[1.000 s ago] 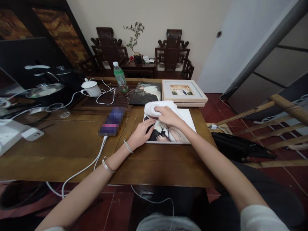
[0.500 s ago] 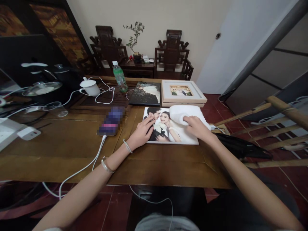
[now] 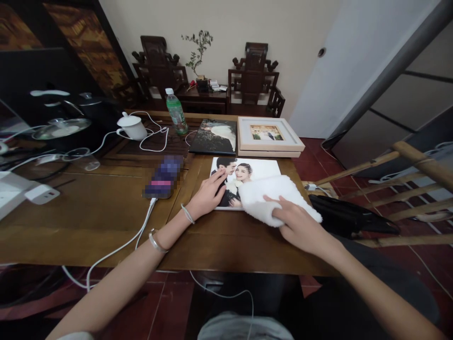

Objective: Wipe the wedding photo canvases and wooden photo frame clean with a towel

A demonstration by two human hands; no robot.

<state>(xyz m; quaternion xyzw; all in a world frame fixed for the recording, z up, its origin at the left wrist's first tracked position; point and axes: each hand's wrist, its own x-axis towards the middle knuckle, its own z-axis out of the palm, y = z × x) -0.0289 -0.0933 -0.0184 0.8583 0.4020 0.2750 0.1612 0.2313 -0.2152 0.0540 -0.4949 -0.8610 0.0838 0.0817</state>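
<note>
A photo album (image 3: pixel 266 166) with a couple's picture on its cover lies flat on the wooden table (image 3: pixel 212 245). My left hand (image 3: pixel 209 192) rests on the album's left side, fingers stretched out over the picture. In my right hand (image 3: pixel 295 219) is a white fluffy cloth (image 3: pixel 276 191), gripped at its near edge. The cloth spreads over the right part of the album and past its near edge, hiding that part of the cover.
Behind the album lie a dark photo album (image 3: pixel 214 137) and a stack of light wooden picture frames (image 3: pixel 300 146). Leftward are a charging phone (image 3: pixel 163 177), a green-labelled bottle (image 3: pixel 176 113), a lidded white cup (image 3: pixel 132 127) and cables. A wooden chair (image 3: pixel 417 163) stands at right.
My right hand has drawn the white cloth toward me across the album, from its far right side to its near edge. My left hand has stayed in place.
</note>
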